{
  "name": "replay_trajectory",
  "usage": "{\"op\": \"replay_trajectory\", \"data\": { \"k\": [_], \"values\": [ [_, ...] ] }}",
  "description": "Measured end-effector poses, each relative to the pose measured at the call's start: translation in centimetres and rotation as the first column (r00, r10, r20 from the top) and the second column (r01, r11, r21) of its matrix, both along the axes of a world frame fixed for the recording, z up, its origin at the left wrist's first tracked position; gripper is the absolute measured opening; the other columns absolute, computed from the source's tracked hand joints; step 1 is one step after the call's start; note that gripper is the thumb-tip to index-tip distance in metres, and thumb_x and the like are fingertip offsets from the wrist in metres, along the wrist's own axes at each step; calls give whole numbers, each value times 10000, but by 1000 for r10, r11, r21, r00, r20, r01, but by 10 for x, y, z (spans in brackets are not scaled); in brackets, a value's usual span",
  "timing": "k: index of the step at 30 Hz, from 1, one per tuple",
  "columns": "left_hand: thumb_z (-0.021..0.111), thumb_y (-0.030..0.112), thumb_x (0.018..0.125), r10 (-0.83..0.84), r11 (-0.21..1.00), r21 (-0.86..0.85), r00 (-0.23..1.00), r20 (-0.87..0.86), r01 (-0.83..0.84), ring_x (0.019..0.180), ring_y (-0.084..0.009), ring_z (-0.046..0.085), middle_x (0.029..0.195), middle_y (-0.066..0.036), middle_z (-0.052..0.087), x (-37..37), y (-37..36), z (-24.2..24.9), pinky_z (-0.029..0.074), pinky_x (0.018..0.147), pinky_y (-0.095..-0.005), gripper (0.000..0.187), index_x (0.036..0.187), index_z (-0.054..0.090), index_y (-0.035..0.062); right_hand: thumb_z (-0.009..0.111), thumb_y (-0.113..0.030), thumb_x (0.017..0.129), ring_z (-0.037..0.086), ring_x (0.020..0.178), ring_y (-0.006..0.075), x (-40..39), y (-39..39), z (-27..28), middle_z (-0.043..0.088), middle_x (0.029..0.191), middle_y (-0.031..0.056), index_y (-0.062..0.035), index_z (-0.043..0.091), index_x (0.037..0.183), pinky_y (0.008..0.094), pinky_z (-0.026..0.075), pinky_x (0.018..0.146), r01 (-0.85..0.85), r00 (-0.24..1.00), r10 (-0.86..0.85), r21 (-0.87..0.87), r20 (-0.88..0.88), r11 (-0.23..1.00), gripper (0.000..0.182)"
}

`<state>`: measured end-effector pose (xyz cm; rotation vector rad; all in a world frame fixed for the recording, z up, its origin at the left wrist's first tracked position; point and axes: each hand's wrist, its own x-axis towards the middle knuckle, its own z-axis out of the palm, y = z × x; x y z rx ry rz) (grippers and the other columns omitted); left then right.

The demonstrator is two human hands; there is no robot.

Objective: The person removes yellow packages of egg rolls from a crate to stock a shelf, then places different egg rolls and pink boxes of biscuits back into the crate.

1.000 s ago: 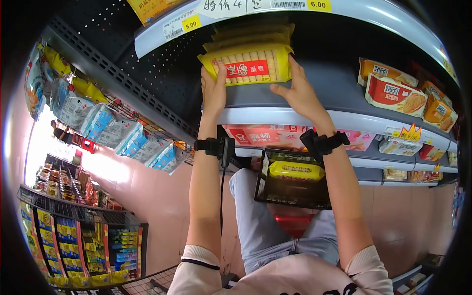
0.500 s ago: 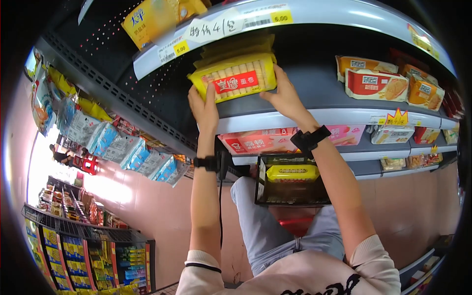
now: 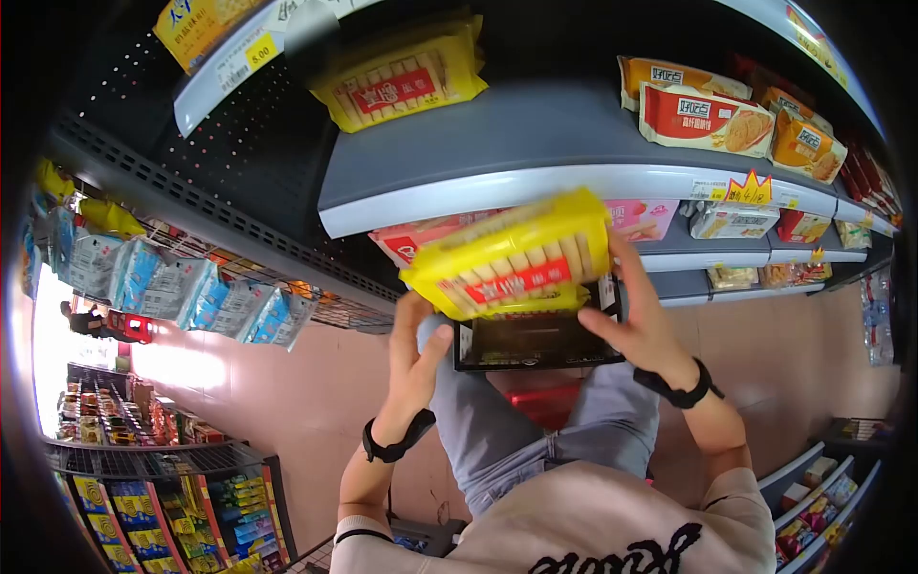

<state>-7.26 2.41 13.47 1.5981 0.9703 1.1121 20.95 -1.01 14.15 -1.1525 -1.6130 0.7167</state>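
Observation:
A yellow snack pack (image 3: 516,260) with a red label and pale rolls showing is held between my two hands, slightly tilted and blurred. My left hand (image 3: 417,352) grips its lower left corner, thumb raised. At its right end is my right hand (image 3: 633,311), closed on the side of the pack. Below the pack, a black open box (image 3: 545,340) rests above my lap, its rear part covered by the pack. Another yellow pack (image 3: 397,88) of the same kind lies on the grey shelf (image 3: 535,143).
Red and orange biscuit packs (image 3: 708,120) sit at the shelf's right. Pink boxes (image 3: 645,218) are on the level below. Blue and white bags (image 3: 196,287) hang at the left. A rack of snacks (image 3: 143,512) stands at the lower left. In the distance is a person.
Both hands have come down and toward my body, bringing a yellow pack off the shelf and over the black box. The view has shifted, and a similar pack now shows on the shelf.

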Motion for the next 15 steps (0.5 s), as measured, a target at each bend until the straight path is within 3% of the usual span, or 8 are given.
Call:
{"op": "replay_trajectory", "data": {
  "k": [3, 6, 7, 9, 11, 12, 13, 15],
  "values": [
    [548, 182, 885, -26, 948, -310, 988, 154, 73, 1152, -201, 455, 1257, -133, 481, 6, -8, -25, 321, 996, -312, 475, 1274, 398, -44, 696, -106, 719, 275, 1329, 317, 11, -24, -36, 297, 1411, 192, 13, 262, 1380, 371, 213, 1088, -13, 1000, 17, -174, 21, 985, 799],
    [580, 217, 872, -25, 892, -444, 990, 139, 85, 1085, -192, 481, 1201, -125, 481, 4, 2, -67, 345, 962, -287, 467, 1242, 447, -34, 709, -107, 701, 305, 1301, 319, 17, -33, -74, 337, 1373, 193, 26, 326, 1339, 365, 233, 1074, 35, 993, -7, -232, 120, 972, 756],
    [580, 217, 872, -25, 893, -441, 989, 145, 87, 1085, -192, 481, 1201, -125, 481, 5, 5, -81, 345, 962, -287, 467, 1242, 447, -34, 712, -97, 698, 365, 1243, 299, 18, -34, -81, 384, 1328, 180, 21, 357, 1319, 358, 282, 1036, 63, 994, -32, -315, 102, 947, 725],
    [611, 243, 853, 2, 883, -470, 999, -36, -19, 996, -188, 502, 1117, -103, 465, 8, 9, -100, 371, 921, -286, 443, 1191, 504, -22, 715, -86, 695, 424, 1185, 278, 20, -31, -90, 432, 1284, 167, 17, 387, 1298, 350, 332, 999, 90, 994, -58, -388, 95, 917, 694],
    [624, 253, 841, 22, 878, -478, 1000, -18, -28, 930, -181, 506, 1051, -88, 438, 17, 9, -93, 387, 890, -281, 418, 1146, 539, -19, 702, -52, 709, 511, 1039, 209, 23, -25, -95, 507, 1171, 128, -1, 432, 1270, 316, 415, 881, -84, 921, -222, -720, -320, 689, 625],
    [629, 253, 836, -33, 860, -510, 999, -34, 11, 930, -176, 508, 1061, -91, 443, 17, 11, -91, 391, 880, -280, 421, 1144, 540, -20, 683, -29, 734, 539, 909, 155, 26, -22, -103, 540, 1077, 101, -15, 346, 1351, 275, 447, 787, -108, 908, -184, -633, -377, 766, 703],
    [635, 254, 831, -88, 839, -542, 995, -48, 48, 930, -171, 511, 1071, -93, 448, 17, 12, -88, 395, 871, -278, 424, 1141, 542, -20, 683, -29, 734, 539, 909, 155, 26, -22, -99, 540, 1077, 101, -15, 346, 1351, 275, 447, 787, -108, 913, -175, -631, -369, 768, 703],
    [641, 242, 824, -72, 833, -552, 997, -31, 43, 921, -164, 513, 1067, -97, 453, 19, 14, -84, 398, 866, -277, 400, 1113, 562, -23, 675, -36, 749, 542, 884, 160, 25, -21, -85, 534, 1054, 106, -12, 205, 1418, 275, 447, 775, -96, 850, -303, -692, -431, 715, 818]
  ]
}}
